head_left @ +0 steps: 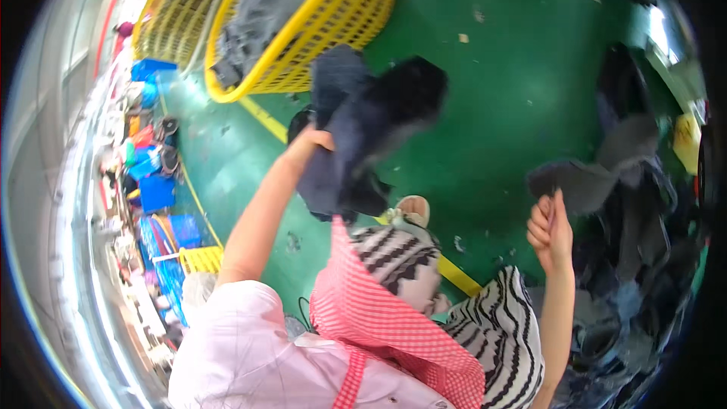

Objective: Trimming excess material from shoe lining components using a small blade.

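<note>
My left hand (312, 142) is closed around a bunch of dark blue-grey cloth pieces (354, 125). They fan out above and below the grip, and their far ends are blurred. Off to the right, my right hand (553, 231) pinches the edge of a dark grey cloth piece (579, 185) between thumb and fingers. That piece stretches toward a large heap of dark cloth pieces (625, 299) along the right side. Whether it is joined to other pieces there, I cannot tell.
A yellow plastic basket (356, 19) with grey cloth inside stands tilted at the far left. Behind it is a second yellow basket (170, 23). Blue bins (157, 193) line the left side. Yellow tape (460, 276) and small scraps lie on the green floor (485, 106).
</note>
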Demonstrator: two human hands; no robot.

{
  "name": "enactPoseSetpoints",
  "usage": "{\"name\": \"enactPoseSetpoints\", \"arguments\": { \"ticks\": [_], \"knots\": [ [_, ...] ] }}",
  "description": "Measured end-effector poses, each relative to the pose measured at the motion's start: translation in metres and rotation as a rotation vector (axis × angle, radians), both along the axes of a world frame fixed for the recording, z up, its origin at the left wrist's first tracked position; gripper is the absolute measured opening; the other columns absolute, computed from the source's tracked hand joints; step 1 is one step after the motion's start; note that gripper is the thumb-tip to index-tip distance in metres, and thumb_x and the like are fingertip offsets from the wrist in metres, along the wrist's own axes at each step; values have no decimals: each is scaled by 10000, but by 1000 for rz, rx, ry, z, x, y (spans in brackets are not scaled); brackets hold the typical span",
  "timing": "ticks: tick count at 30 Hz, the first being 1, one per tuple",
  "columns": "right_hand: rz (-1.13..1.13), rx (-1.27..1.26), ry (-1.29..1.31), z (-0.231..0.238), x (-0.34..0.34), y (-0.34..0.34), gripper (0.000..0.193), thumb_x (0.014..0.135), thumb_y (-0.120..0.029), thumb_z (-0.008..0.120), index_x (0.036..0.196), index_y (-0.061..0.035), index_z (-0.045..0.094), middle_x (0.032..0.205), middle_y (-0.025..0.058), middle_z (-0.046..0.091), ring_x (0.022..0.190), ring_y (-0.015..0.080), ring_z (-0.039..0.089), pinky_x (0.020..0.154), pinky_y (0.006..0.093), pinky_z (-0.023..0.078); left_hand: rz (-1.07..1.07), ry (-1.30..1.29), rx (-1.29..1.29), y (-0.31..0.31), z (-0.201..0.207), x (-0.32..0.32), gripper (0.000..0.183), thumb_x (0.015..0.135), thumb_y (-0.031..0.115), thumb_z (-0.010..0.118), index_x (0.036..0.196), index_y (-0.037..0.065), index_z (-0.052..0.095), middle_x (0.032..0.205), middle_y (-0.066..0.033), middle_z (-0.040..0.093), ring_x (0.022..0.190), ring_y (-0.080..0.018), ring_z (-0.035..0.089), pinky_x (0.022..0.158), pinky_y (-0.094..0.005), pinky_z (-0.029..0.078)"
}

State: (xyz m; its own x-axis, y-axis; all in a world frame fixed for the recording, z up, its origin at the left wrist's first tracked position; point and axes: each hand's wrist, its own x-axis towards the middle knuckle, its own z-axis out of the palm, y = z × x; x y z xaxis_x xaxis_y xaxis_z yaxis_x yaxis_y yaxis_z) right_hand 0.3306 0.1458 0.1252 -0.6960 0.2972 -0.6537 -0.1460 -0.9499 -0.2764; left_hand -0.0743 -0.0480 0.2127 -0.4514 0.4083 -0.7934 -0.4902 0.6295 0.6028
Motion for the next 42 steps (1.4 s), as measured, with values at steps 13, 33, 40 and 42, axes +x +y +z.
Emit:
{"name": "enactPoseSetpoints", "arguments": {
  "ticks": [13,33,40,42],
  "knots": [
    [1005,368,-226,-41,-174,-52,935,776,-684,531,1332,41,330,1076,166,583,816,220,643,626,284,529,-141,423,-130,-198,-114,-138,893,701,350,783,1385,35,302,1368,-102,424,1261,-224,391,1070,-359,292],
    [376,830,-226,25,-237,-56,535,880,-168,574,1302,66,343,1312,127,444,1193,226,422,1026,335,309,-335,201,549,1,-42,-30,1097,669,323,796,1435,-18,89,1453,-154,248,1351,-244,220,1113,-349,172],
    [430,1303,147,253,-456,48,630,790,-389,649,1128,126,523,1048,204,622,979,247,599,843,337,461,48,364,832,51,166,-153,719,843,368,638,1391,57,291,1287,-86,486,1141,-181,499,966,-328,416],
    [561,1781,-334,261,-538,116,968,715,-567,662,1291,147,353,1215,264,535,1074,256,568,880,330,462,156,251,858,92,175,-212,458,957,317,444,1342,68,431,1298,-77,515,1170,-170,502,1016,-300,382]
  ]
}}
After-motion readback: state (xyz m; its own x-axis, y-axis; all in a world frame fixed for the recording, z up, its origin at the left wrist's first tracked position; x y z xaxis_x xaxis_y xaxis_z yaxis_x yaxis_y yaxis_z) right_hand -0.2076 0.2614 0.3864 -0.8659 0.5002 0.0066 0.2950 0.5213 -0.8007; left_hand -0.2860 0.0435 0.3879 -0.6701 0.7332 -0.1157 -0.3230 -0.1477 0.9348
